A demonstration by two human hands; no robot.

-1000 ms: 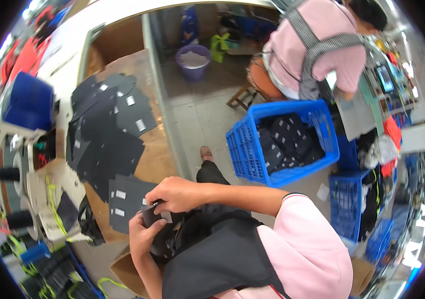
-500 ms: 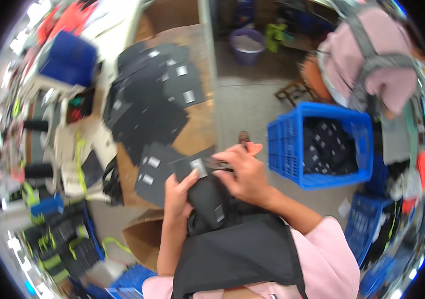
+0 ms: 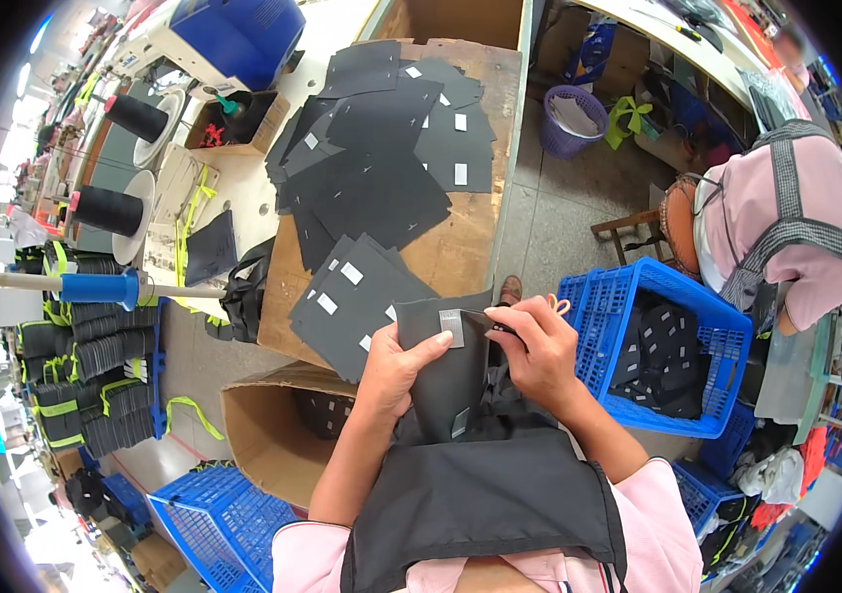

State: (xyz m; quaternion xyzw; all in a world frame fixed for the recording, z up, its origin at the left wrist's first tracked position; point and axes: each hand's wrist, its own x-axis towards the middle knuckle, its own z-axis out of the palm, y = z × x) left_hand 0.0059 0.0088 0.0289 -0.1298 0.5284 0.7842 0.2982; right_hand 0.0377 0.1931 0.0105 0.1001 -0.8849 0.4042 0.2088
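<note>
My left hand (image 3: 393,371) grips a dark fabric piece (image 3: 433,379) in front of my apron, its thumb pressed beside a pale label (image 3: 452,327) near the top edge. A second small label shows lower on the same piece. In my right hand (image 3: 540,346) is a pair of small scissors (image 3: 560,305), with orange handle loops sticking out behind the fingers. Their dark blades point left at the fabric's upper right edge, beside the label; whether they touch it I cannot tell. Just beyond my left hand, a stack of labelled dark fabric pieces (image 3: 350,311) lies on the wooden board (image 3: 470,232).
More dark pieces (image 3: 372,188) are spread farther back. To the right, a blue crate (image 3: 594,316) holds labelled pieces, and a person in pink (image 3: 806,208) sits behind it. An open cardboard box (image 3: 263,425) and another blue crate (image 3: 213,524) stand at lower left.
The view has swung, so the board and crates appear shifted right. Both hands keep their hold on the fabric piece and scissors; the blades are still at the fabric's upper right edge.
</note>
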